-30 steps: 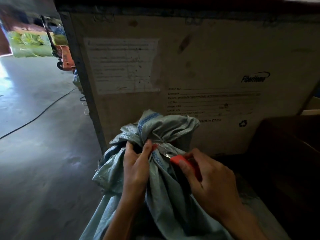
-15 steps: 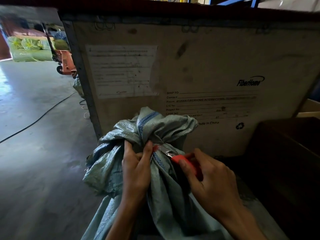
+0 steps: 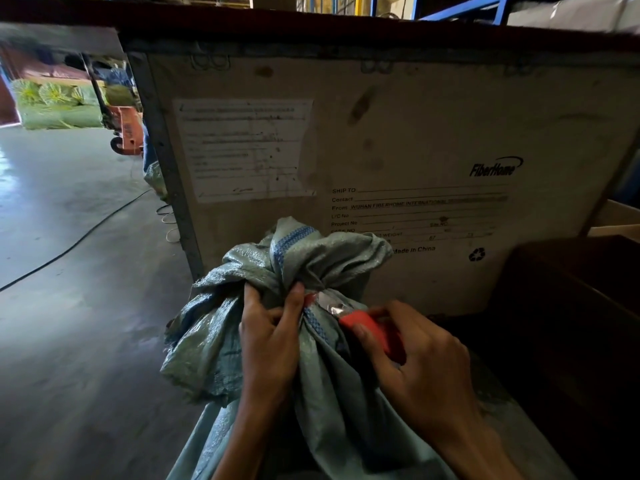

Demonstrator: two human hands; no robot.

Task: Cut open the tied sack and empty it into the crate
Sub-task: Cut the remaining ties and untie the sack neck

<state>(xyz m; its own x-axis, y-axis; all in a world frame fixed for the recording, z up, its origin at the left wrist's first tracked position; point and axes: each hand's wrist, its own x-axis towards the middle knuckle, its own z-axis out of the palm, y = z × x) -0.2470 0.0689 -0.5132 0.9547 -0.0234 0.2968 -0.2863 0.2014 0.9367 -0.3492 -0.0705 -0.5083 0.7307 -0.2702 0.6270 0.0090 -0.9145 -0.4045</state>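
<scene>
Concrete warehouse floor [image 3: 69,341] runs under the woven sack [image 3: 322,386], which stands nearest the camera. At its neck, the left hand [image 3: 270,341] pinches the gathered cloth just below the knot, while the right hand [image 3: 419,368] grips a red utility knife [image 3: 367,327], blade against the tie. Cutting is under way; next comes severing it cleanly, away from the left thumb. Behind stands the tall crate [image 3: 415,133].

Left hand [image 3: 268,336] pinching the sack [image 3: 325,258] neck; right hand [image 3: 420,370] — red cutter [image 3: 372,329] blade against the tie
</scene>
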